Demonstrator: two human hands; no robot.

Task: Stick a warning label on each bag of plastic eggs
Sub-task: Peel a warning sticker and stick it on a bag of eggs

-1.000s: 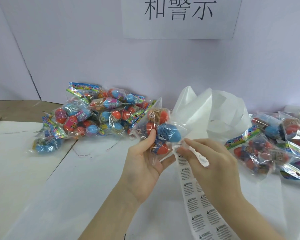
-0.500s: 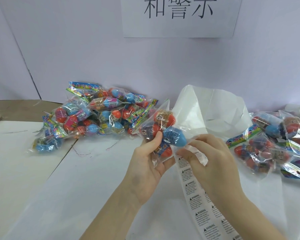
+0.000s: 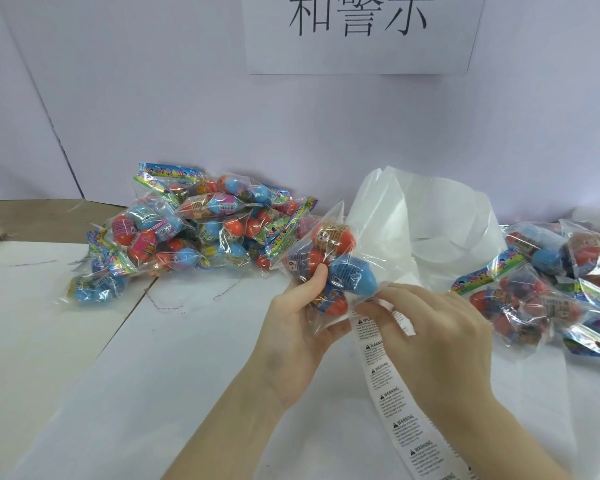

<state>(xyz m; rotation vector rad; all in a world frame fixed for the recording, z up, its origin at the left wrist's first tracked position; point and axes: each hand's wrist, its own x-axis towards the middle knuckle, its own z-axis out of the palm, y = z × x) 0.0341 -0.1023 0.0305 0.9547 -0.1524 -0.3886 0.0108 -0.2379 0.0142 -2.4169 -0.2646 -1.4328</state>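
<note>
My left hand grips a clear bag of plastic eggs in the middle of the view, thumb on a red egg, blue and orange eggs showing through the film. My right hand sits just right of the bag and pinches the top of a long white strip of warning labels, its fingertips against the bag's lower corner. The strip runs down and out of the bottom edge. Whether a peeled label is on a fingertip is hidden.
A heap of egg bags lies at the back left on the white table. More egg bags lie at the right. Crumpled white backing paper stands behind my hands. A printed paper sign hangs on the wall.
The bag has tilted and come lower and nearer my right hand. My right hand's fingers have curled over the strip's top and closed in on the bag's corner.
</note>
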